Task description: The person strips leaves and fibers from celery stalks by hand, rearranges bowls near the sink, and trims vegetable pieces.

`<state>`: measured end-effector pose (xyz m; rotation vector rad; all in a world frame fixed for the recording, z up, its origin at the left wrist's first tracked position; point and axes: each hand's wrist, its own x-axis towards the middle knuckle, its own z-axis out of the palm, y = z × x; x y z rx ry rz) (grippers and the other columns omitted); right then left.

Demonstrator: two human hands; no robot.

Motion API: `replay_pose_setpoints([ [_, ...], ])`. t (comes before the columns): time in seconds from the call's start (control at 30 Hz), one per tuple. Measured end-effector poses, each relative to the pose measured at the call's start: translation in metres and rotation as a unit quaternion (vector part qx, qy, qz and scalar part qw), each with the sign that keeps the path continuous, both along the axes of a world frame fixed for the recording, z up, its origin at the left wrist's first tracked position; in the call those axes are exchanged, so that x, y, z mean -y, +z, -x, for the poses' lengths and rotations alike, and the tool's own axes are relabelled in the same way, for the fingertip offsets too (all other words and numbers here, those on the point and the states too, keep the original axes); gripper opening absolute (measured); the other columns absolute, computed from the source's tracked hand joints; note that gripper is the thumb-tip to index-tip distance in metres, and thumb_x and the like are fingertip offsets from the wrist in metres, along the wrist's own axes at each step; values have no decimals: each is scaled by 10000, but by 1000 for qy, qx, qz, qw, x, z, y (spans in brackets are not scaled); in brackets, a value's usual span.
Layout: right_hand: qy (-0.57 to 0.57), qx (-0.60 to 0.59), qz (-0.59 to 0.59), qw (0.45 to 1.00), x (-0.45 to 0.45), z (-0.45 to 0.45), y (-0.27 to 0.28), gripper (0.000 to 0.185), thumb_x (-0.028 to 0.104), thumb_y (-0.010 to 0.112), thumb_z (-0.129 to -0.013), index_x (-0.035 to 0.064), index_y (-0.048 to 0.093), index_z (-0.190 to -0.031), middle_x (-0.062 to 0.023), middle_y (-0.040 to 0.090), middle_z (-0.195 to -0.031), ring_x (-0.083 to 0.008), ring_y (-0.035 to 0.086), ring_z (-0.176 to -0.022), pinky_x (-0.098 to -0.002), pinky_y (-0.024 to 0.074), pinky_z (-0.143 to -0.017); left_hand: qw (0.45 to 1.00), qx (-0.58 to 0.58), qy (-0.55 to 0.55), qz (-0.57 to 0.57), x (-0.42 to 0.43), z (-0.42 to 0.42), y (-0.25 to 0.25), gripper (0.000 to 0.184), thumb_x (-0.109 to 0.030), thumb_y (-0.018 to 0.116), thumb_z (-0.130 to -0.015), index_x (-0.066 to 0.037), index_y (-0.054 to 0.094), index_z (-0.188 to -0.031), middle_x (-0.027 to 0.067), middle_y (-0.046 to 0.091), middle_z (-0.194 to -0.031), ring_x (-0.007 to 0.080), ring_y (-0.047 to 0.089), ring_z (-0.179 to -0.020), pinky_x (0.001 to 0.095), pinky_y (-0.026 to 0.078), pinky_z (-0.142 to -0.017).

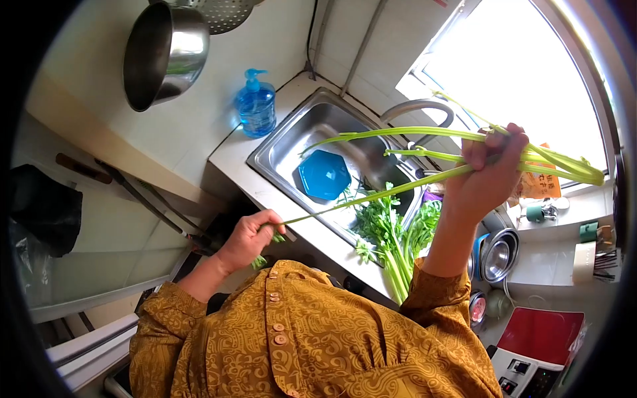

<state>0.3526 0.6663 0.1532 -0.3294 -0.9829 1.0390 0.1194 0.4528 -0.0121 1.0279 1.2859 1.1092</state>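
Note:
Several long pale green celery stalks stretch across the view above a steel sink. Their thick base end lies just right of my right hand, which is closed around them near the window. At the lower left, my left hand is closed on the leafy end of one stalk, with green leaves poking out below the fingers. More leafy celery rests at the near right side of the sink, its stems hanging over the counter edge. A blue hexagonal dish lies in the sink.
A blue soap pump bottle stands at the sink's left corner. The faucet arches behind the stalks. A steel pot hangs at the upper left. Metal bowls and a red-topped appliance are at the right.

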Motion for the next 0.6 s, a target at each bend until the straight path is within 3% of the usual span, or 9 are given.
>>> replay_pose_setpoints([
  [0.2, -37, -7, -15, 999, -2, -17, 12, 233, 276, 481, -1020, 67, 573, -975, 1, 542, -649, -54, 358, -440, -201, 286, -401, 996, 29, 43, -67, 9, 12, -23, 193, -14, 417, -938, -66, 578, -845, -50, 480, -708, 29, 392, -612, 179, 329, -551],
  [0.27, -45, -6, -19, 999, -5, -20, 15, 240, 281, 477, -1022, 66, 571, -970, 7, 532, -643, -51, 347, -441, -202, 281, -404, 996, 49, 64, 41, 13, 3, 8, 222, -68, 420, -951, -63, 613, -842, -34, 479, -744, 42, 416, -656, 202, 359, -595],
  [0.33, -91, -2, 15, 996, -5, -14, 14, 244, 285, 482, -1018, 65, 567, -955, 16, 502, -629, -52, 328, -451, -204, 275, -418, 993, 82, 67, 43, 12, 1, 23, 234, -141, 440, -972, -58, 638, -878, -19, 487, -785, 58, 441, -712, 224, 376, -658],
  [0.4, -81, -4, 18, 997, -7, -12, 9, 242, 278, 490, -1015, 59, 564, -943, 15, 476, -621, -53, 318, -461, -211, 275, -429, 993, -55, -85, -53, 11, 20, 20, 212, -181, 454, -987, -49, 620, -993, 16, 498, -829, 87, 465, -746, 243, 382, -693],
  [0.43, -79, 12, 31, 996, -9, -13, 5, 238, 269, 494, -1012, 56, 568, -937, 9, 486, -627, -55, 329, -463, -212, 283, -432, 975, -180, -117, -54, 11, 33, 17, 183, -163, 463, -976, -46, 579, -1056, 95, 563, -941, 196, 528, -785, 314, 436, -764],
  [0.47, -77, 27, 43, 996, -11, -13, 0, 235, 261, 499, -1010, 52, 571, -931, 3, 496, -633, -57, 340, -466, -212, 291, -436, 975, -181, -114, -55, 15, 42, 8, 183, -163, 463, -976, -46, 579, -1056, 95, 563, -941, 196, 528, -785, 314, 436, -764],
  [0.57, -76, 44, 61, 994, -10, -6, -16, 218, 242, 517, -1000, 44, 590, -943, -26, 547, -675, -64, 388, -474, -214, 312, -439, 948, -315, -36, 20, 31, 72, -34, 72, -112, 501, -920, -51, 536, -937, 130, 502, -901, 320, 523, -824, 402, 436, -758],
  [0.6, -73, 59, 71, 993, -9, -4, -24, 219, 242, 523, -998, 42, 597, -949, -35, 564, -691, -66, 403, -478, -215, 320, -440, 923, -381, -50, 31, 39, 86, -51, 86, -103, 499, -912, -63, 548, -970, 135, 499, -930, 329, 533, -879, 410, 443, -789],
])
